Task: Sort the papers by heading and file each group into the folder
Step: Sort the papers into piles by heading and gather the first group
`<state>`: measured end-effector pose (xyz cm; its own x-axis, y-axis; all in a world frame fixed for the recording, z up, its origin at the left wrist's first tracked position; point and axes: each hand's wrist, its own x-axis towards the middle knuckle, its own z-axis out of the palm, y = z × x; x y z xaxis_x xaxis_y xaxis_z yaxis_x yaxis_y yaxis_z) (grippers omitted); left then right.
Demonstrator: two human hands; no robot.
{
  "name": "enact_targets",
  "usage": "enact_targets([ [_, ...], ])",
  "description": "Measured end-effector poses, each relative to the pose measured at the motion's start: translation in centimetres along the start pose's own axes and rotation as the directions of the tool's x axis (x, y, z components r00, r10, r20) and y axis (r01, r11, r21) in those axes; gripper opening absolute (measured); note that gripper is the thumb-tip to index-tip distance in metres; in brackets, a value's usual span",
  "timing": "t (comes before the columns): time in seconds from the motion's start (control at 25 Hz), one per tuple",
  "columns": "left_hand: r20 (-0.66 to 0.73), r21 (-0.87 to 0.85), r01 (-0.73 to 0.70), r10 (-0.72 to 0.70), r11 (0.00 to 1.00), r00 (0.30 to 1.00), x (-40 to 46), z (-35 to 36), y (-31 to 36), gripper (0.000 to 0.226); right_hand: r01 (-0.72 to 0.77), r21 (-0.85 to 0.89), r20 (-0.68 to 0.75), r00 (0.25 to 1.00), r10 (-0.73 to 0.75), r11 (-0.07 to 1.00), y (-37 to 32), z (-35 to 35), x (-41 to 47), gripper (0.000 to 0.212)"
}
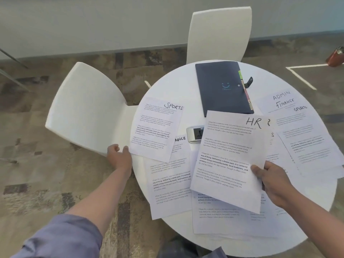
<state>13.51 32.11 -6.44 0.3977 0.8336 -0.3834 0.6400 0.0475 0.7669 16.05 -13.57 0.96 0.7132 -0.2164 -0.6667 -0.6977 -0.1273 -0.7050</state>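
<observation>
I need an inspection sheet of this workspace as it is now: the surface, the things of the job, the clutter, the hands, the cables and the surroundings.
Surface: round white table, mostly covered with loose sheets.
Job's things: dark folder lying closed at the far side, coloured tabs on its right edge; SPORTS sheet at left; HR sheet on top in the middle; fanned pile at right showing ADMIN, FINANCE, SPORTS; a sheet ending in "ANCE" partly covered.
Clutter: small white device, partly under the HR sheet.
Hands: left hand touches the SPORTS sheet's near corner; right hand pinches the HR sheet.
Cables: nothing seen.
Surroundings: two white chairs, patterned carpet, red object on the floor.
</observation>
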Motion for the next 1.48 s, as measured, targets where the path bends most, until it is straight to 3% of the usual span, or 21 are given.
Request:
enact_targets([
  [0.08, 0.08, 0.059, 0.008, -0.012, 0.998, 0.997, -2.6, -0.3, -2.3, 0.052, -0.001, -0.005, 0.006, 1.0, 0.001, 1.0, 0.2, 0.3, 0.0, 0.016],
  [0.2, 0.22, 0.207, 0.084, -0.13, 0.975, 0.967, -6.1, -0.3, -7.1, 0.101, 0.023, -0.029, 0.033, 0.999, -0.022, 0.999, 0.0, 0.9, -0.5, 0.016],
  [0.28, 0.263, 0.276, 0.096, -0.171, 0.956, 0.95, -8.2, -0.3, -8.8, 0.111, 0.039, -0.029, 0.037, 0.999, -0.038, 0.999, -0.2, 0.9, -0.8, 0.015],
  [0.56, 0.296, 0.52, -0.06, -0.113, 0.852, 0.949, -14.5, -0.8, -9.2, 0.107, 0.071, -0.062, -0.003, 0.997, -0.071, 0.996, 0.9, -2.8, -1.0, 0.014],
  [0.64, 0.326, 0.572, -0.137, -0.071, 0.809, 0.943, -15.5, -0.9, -9.8, 0.094, 0.063, -0.05, -0.006, 0.998, -0.064, 0.997, 1.7, -4.6, -0.7, 0.015],
  [0.8, 0.229, 0.664, -0.165, 0.012, 0.729, 0.973, -17.8, -0.7, -9.6, 0.074, 0.066, -0.057, 0.029, 0.998, -0.064, 0.996, 3.1, -8.3, 0.4, 0.015],
  [0.92, 0.265, 0.613, -0.229, 0.077, 0.756, 0.961, -22.1, 0.6, -9.1, 0.057, 0.084, -0.049, 0.058, 0.995, -0.081, 0.995, 3.0, -11.2, 1.1, 0.016],
  [1.0, 0.33, 0.557, -0.2, 0.006, 0.806, 0.944, -25.7, 2.1, -9.6, 0.059, 0.09, -0.044, 0.077, 0.993, -0.087, 0.995, 3.2, -13.4, 1.5, 0.015],
  [1.08, 0.355, 0.6, -0.162, -0.08, 0.783, 0.931, -29.0, 3.8, -10.3, 0.077, 0.085, -0.046, 0.092, 0.992, -0.081, 0.995, 3.6, -15.6, 2.0, 0.014],
  [1.24, 0.277, 0.664, -0.086, -0.137, 0.743, 0.951, -33.0, 6.2, -11.0, 0.097, 0.065, -0.055, 0.117, 0.991, -0.058, 0.996, 4.8, -19.6, 2.9, 0.013],
  [1.36, 0.21, 0.617, 0.022, -0.192, 0.787, 0.959, -33.2, 7.1, -10.9, 0.091, 0.056, -0.07, 0.128, 0.991, -0.047, 0.996, 5.9, -21.7, 3.7, 0.013],
  [1.48, 0.248, 0.563, 0.001, -0.17, 0.826, 0.954, -33.2, 7.2, -11.2, 0.068, 0.047, -0.076, 0.139, 0.99, -0.036, 0.996, 6.4, -23.0, 4.2, 0.015],
])
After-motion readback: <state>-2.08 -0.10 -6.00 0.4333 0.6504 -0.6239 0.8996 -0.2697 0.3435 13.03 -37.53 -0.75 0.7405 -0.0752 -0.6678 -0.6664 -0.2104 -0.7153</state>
